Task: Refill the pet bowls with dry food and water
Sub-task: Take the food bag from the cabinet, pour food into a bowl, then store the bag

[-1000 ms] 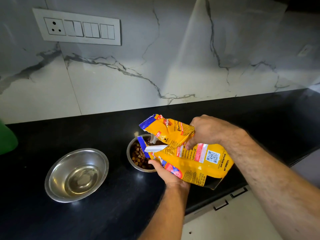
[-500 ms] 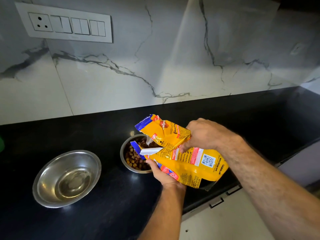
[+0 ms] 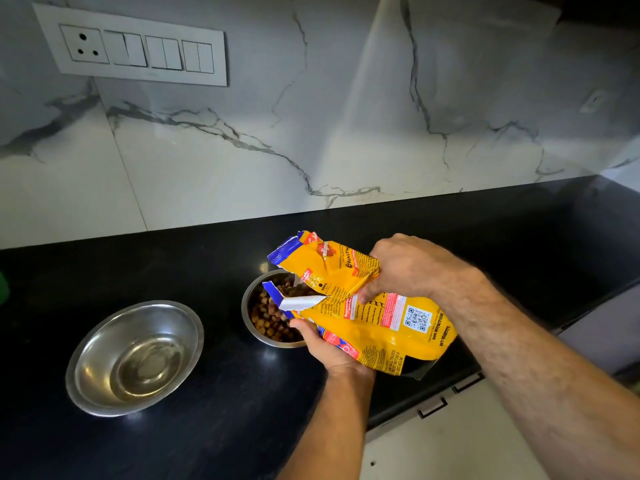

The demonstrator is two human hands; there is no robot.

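A black polished countertop (image 3: 138, 445) runs along a white marble-look wall (image 3: 346, 133) with grey veins. Above the countertop's left part, a white switch panel (image 3: 135, 46) with one socket and several rocker switches is set in that wall. Below the countertop's front edge at the right are pale cabinet fronts (image 3: 450, 441) with dark handles.

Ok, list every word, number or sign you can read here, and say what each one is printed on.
"WALTH": cut off by a fold, upper flap of the yellow food bag.
"100%": beside the bag's torn mouth.
"DOG NUTRITION": near the bag's QR code.
"NET QUANTITY": same panel; the amount is unreadable.
The red logo and remaining fine print on the bag are too small or creased to read.
Switch panel on the wall: no lettering visible.
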